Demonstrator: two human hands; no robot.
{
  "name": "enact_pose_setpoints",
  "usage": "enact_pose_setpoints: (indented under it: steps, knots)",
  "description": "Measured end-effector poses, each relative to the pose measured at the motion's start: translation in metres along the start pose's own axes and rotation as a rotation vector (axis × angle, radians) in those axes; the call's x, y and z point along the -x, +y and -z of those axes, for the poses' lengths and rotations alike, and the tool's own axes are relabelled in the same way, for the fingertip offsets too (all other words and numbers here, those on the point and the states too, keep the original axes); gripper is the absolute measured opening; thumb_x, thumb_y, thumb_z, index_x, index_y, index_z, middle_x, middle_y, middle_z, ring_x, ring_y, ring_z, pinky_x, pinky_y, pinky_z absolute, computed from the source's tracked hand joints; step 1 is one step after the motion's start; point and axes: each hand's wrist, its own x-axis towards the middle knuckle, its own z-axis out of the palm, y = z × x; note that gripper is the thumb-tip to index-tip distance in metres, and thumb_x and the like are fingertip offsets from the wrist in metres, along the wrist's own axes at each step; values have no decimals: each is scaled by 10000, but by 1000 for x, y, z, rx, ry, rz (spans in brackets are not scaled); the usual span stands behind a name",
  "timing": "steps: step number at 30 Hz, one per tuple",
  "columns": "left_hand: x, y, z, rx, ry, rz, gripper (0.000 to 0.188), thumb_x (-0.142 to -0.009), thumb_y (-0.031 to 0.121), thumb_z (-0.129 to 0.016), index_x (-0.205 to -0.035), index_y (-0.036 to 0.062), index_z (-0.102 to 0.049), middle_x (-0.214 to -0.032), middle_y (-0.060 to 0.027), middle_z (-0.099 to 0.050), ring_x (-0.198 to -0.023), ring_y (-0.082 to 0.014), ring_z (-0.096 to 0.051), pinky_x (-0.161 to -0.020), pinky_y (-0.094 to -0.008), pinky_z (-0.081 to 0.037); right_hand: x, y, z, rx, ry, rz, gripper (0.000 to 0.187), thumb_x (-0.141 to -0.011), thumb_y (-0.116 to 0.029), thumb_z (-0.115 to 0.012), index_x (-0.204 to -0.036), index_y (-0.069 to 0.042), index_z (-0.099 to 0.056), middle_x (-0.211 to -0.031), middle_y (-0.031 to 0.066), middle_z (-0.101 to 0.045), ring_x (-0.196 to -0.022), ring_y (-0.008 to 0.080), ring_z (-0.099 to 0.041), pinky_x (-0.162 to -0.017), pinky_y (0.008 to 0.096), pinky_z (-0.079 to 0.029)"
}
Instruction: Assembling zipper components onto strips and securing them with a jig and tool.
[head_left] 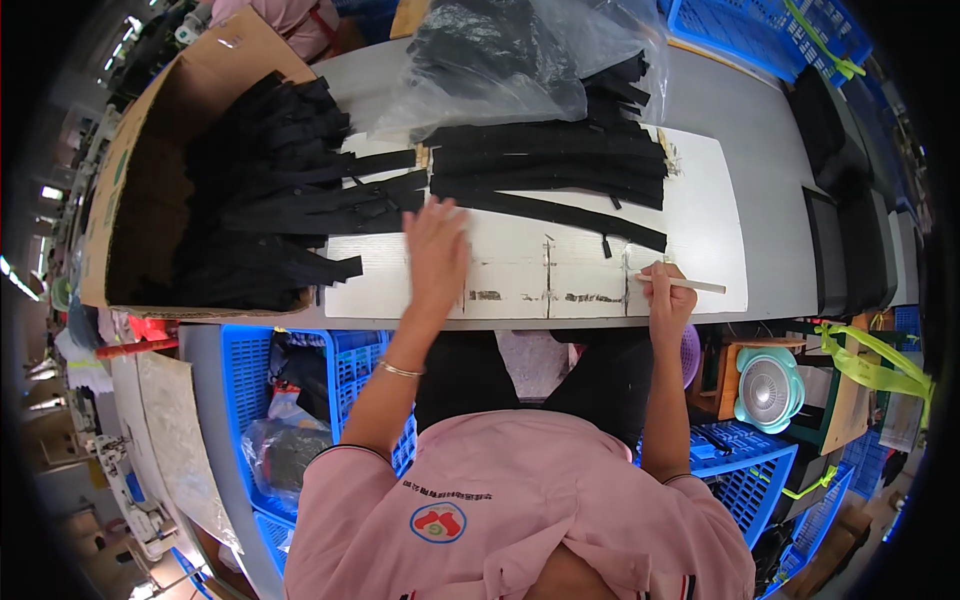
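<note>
Pinched pen-fashion in the right hand (672,298) is a slim pale stick (706,287), its tip brought beside a dark drawn line (627,268) at the white rectangular board's (705,225) near right, seemingly for control. Left hand (437,250) spread, blurred, over the board's left; contact cannot be told. One long black fabric strip (560,213) is slanted mid-board, apparently separated for access.

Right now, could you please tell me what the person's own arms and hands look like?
The pink sleeves are short and dark-edged, leaving both forearms bare. A thin, pale bracelet circles the left wrist; none shows on the right. The left hand and right hand are ungloved, the left slightly blurred.
</note>
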Motion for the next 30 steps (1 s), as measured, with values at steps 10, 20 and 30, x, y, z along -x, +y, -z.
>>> enact_pose_setpoints:
  steps: [10,20,30]
  knots:
    - [-11,-86,66,-226,17,60,200,-955,168,-677,-1118,68,-733,-1210,-89,-704,-1179,-303,-604,-1066,-463,-401,-5,3,-5,-22,18,33,273,-1036,-170,-613,-873,18,-725,-675,-9,-576,-631,50,-474,-585,221,-371]
    - [-6,50,3,152,-159,-145,119,-908,158,-705,-995,87,-743,-952,-68,-723,-885,-277,-679,-779,-389,-510,-5,6,-9,-66,24,148,246,-1072,-188,-576,-1106,3,-728,-695,-6,-598,-574,29,-448,-515,196,-338]
    - [6,146,-67,371,-153,-110,187,-859,73,-736,-1045,60,-746,-1085,-94,-706,-1026,-309,-642,-896,-399,-485,48,-3,-25,659,-7,630,407,-816,-78,-779,-1210,-92,-679,-1200,58,-725,-1076,243,-689,-961,415,-483]
